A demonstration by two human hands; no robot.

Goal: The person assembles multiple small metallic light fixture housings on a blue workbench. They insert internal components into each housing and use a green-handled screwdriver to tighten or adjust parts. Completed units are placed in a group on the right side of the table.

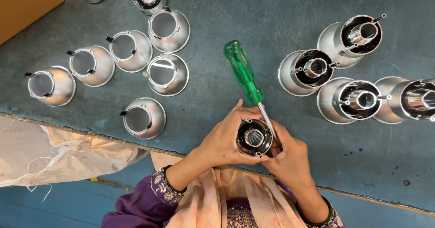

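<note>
Left of the screwdriver (245,74), plain metal cups (131,51) sit on the bench (226,19). Below its green handle, the left hand (222,142) wraps a shiny cup (253,137); the right hand (287,158) closes around the screwdriver's shaft. Right of it stand fitted cups (349,99).

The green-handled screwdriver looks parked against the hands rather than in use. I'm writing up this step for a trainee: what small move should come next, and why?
Probably shift the right hand up to the screwdriver's green handle. The shaft lies pinched against the reflector cup, which the left hand cradles, and the handle sticks out over the blue-grey table with no hand on it, so it cannot be turned yet.
</note>
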